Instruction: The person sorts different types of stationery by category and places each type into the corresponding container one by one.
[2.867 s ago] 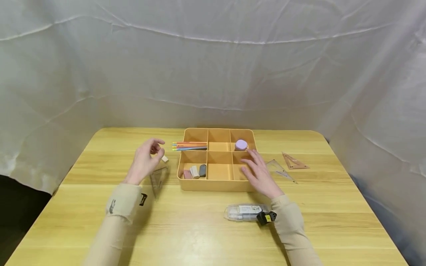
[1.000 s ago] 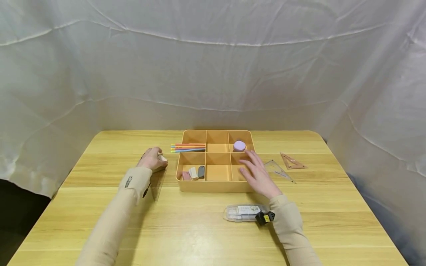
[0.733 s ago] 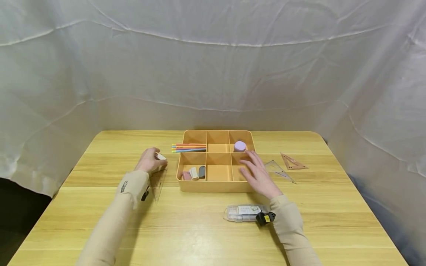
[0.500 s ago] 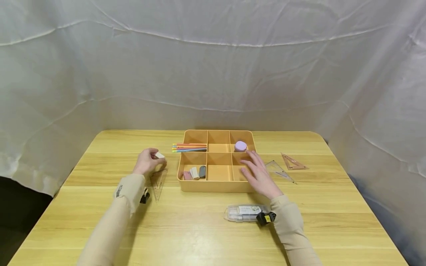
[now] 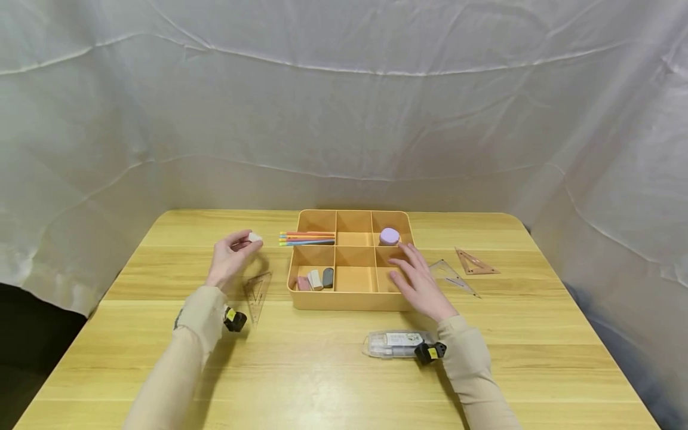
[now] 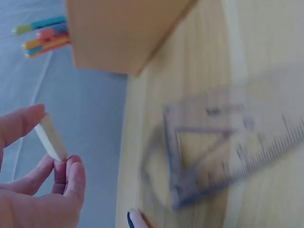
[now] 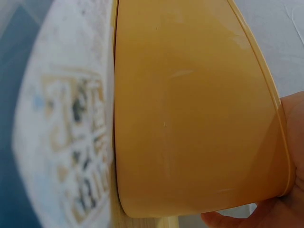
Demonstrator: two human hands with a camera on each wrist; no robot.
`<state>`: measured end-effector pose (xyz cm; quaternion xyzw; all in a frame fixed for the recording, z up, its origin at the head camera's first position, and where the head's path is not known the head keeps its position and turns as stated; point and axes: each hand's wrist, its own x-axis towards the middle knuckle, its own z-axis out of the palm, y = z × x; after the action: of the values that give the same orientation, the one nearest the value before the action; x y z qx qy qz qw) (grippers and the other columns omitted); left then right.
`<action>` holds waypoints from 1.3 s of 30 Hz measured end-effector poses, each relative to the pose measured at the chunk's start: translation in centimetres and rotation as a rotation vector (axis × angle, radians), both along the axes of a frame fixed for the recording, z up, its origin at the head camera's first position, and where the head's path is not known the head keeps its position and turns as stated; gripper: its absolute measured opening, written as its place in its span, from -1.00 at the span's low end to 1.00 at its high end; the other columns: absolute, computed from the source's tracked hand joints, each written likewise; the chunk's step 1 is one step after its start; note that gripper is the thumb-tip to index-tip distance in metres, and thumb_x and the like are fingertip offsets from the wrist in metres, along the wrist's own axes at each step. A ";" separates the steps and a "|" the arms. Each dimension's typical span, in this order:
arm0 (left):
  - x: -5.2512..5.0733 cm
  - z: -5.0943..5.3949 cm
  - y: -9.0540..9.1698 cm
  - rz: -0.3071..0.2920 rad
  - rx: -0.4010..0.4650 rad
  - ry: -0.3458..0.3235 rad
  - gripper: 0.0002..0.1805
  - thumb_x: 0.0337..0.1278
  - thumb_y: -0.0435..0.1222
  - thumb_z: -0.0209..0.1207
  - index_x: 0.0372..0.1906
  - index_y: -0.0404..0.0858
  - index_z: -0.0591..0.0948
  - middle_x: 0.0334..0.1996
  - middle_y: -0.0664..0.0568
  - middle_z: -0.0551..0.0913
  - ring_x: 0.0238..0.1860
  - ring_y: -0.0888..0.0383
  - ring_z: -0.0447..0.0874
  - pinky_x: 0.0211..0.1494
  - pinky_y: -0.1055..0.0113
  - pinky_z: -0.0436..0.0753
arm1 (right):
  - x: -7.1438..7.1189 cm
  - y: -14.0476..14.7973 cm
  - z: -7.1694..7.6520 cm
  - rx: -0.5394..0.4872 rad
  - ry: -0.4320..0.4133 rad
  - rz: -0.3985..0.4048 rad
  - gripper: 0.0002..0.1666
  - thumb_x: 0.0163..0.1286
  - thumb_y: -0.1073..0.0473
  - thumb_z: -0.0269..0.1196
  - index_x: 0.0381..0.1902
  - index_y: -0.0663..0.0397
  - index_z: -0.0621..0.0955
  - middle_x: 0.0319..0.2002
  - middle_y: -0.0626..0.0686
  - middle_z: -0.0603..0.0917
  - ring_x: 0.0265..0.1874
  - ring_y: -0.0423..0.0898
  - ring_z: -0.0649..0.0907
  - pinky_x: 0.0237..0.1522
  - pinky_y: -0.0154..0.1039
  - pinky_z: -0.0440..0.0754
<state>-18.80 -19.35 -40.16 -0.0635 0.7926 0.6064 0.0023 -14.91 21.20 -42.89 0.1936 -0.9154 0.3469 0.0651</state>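
Note:
My left hand [image 5: 228, 261] pinches a white eraser [image 5: 255, 237] between thumb and fingertips, raised over the table left of the orange divided box [image 5: 349, 301]. In the left wrist view the eraser [image 6: 51, 137] shows edge-on between the fingers. A clear set square [image 5: 257, 294] lies just below that hand. My right hand [image 5: 424, 291] rests at the box's right front corner, its fingers spread over the front right compartment. In the right wrist view part of this hand [image 7: 295, 137] lies at the rim; its fingertips are mostly hidden.
The box holds several pencils [image 5: 306, 237] jutting out left, a pink eraser [image 5: 303, 283], a white eraser [image 5: 315, 279], a grey eraser [image 5: 327, 277] and a lilac round item [image 5: 389, 236]. A clear case [image 5: 395, 344] lies in front. Right are two set squares, one clear [image 5: 454, 278], one orange [image 5: 476, 263].
My left hand reached down to the white eraser on the table, took hold of it and lifted it, drawing back slightly left. The right hand has stayed at the box.

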 end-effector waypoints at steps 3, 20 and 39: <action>0.2 0.4 0.2 0.030 0.117 0.024 -0.31 0.36 -0.26 0.22 0.48 -0.38 0.28 0.02 0.15 0.51 -0.06 0.43 0.48 0.05 0.72 0.52 | 0.0 0.0 0.0 0.006 0.005 0.001 -0.55 0.54 0.12 0.09 0.24 0.27 0.55 0.56 0.30 0.16 0.58 0.34 0.02 0.51 0.44 -0.05; 2.1 5.8 4.7 -0.189 -0.157 0.388 -0.44 0.25 -0.36 0.31 0.32 -0.41 0.48 0.21 -0.20 0.52 0.28 -0.04 0.48 0.50 0.14 0.43 | 0.0 0.2 0.0 0.015 0.006 -0.005 -0.54 0.54 0.11 0.09 0.26 0.24 0.54 0.57 0.28 0.16 0.59 0.32 0.01 0.49 0.47 -0.04; 2.4 5.5 10.0 -0.632 -0.860 0.489 -0.47 0.16 -0.33 0.38 0.21 -0.43 0.57 0.08 -0.22 0.59 0.07 -0.08 0.60 0.22 0.06 0.63 | 0.0 0.1 -0.1 0.017 0.022 -0.001 -0.56 0.53 0.12 0.10 0.24 0.27 0.55 0.55 0.32 0.17 0.57 0.36 0.04 0.49 0.48 -0.02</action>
<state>-16.37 -9.38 -34.68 0.3226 0.9254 0.1974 -0.0259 -14.94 21.30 -42.97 0.1975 -0.9176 0.3370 0.0736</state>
